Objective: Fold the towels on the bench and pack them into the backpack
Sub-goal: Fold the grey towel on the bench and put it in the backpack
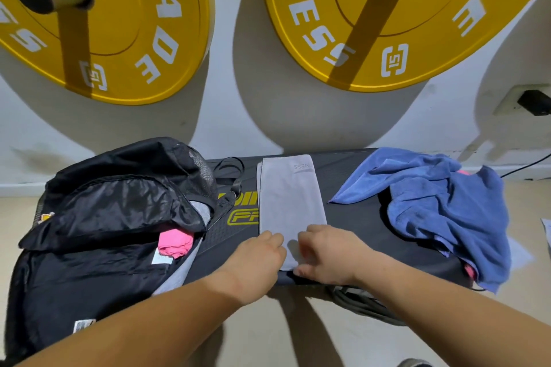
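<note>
Backpack (113, 202): black, it lies on the left end of the bench with its mouth open toward the middle; a pink cloth (174, 243) and some grey fabric show inside
Left hand (256, 256): on the near left corner of the grey towel, fingers curled onto the edge; it seems to pinch the cloth, but the fingertips are hidden under the knuckles
Grey towel (289, 197): already folded into a narrow strip in the middle of the bench; its long axis runs straight away from the person, from the near edge of the bench to the far edge by the wall
Right hand (328, 253): on the near right corner of the same strip, fingers bent over the cloth and the thumb at the near edge, so it holds this end
Relation for the next move: both hands are at the near end and equally close; the free far end lies directly ahead of them, so the next fold is probably along this axis; the backpack is nearer to the left hand
Bench (357, 223): dark, with yellow print partly covered by the strip
Blue towel (447, 211): an unfolded heap on the right end, apart from the strip, hanging over the near edge
Hard to see: how deep the backpack is filled; something pink peeks out from under the blue heap, but what it is cannot be told
</note>
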